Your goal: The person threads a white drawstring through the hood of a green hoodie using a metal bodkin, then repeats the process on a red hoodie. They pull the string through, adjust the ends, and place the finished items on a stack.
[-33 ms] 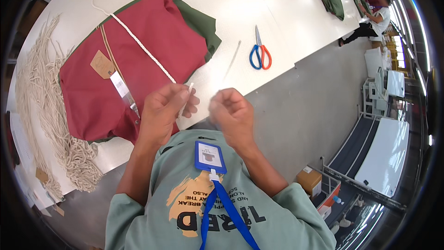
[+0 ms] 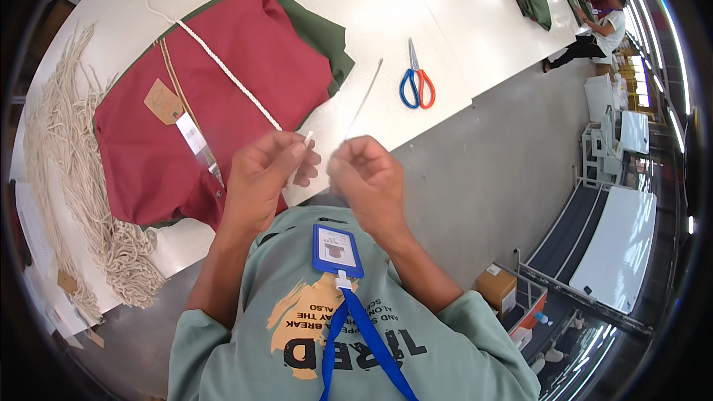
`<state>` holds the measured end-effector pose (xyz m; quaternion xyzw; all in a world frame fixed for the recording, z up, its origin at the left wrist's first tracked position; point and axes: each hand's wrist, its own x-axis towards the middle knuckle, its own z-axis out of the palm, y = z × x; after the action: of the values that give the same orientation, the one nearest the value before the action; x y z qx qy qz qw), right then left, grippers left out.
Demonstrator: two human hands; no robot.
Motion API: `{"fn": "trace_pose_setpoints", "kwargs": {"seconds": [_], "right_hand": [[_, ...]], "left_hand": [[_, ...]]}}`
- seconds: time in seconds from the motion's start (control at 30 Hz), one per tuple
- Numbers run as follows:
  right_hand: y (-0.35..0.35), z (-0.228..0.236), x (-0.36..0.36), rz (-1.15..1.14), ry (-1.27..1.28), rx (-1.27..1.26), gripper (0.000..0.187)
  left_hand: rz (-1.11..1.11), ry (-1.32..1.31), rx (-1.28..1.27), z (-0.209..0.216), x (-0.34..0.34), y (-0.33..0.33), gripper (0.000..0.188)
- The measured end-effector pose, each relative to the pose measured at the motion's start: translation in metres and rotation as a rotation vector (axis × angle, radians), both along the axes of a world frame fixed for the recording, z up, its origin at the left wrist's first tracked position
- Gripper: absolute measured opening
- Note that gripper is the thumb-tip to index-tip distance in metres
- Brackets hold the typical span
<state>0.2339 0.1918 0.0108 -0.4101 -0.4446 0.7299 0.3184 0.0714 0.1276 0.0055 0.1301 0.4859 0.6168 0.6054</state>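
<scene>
Tabletop [image 2: 356, 0], two hands [image 2: 256, 171] [image 2: 377, 186], one rope [image 2: 229, 76], one rod [image 2: 365, 96]

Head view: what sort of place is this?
Likely a garment or textile workshop: a white worktable carries folded red and green fabric, a bundle of loose pale cords and a pair of scissors.

Brought the right hand [image 2: 377, 187] slightly left, narrowing the gap to the left hand [image 2: 256, 178]. Shifted the rod [image 2: 363, 99] a little left too, now showing as a clearer line instead of a blurred streak, and traceable farther down, to the right fingers [image 2: 365, 146].
</scene>
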Motion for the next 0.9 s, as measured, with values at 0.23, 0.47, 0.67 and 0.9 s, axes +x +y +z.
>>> {"fn": "trace_pose_setpoints", "kwargs": {"seconds": [0.23, 0.47, 0.67, 0.9], "right_hand": [[0.009, 0.02, -0.025, 0.041, -0.013, -0.082, 0.007], [0.039, 0.027, -0.036, 0.136, 0.188, 0.003, 0.012], [0.06, 0.036, -0.037, 0.344, 0.187, 0.091, 0.012], [0.07, 0.035, -0.049, 0.495, 0.216, 0.049, 0.013]], "left_hand": [[0.116, 0.101, 0.081, 0.01, 0.014, -0.009, 0.014], [0.382, 0.275, 0.009, 0.019, 0.032, -0.019, 0.015], [0.58, 0.076, -0.012, 0.013, 0.036, -0.027, 0.021], [0.611, -0.185, 0.065, 0.019, 0.036, -0.027, 0.025]]}}
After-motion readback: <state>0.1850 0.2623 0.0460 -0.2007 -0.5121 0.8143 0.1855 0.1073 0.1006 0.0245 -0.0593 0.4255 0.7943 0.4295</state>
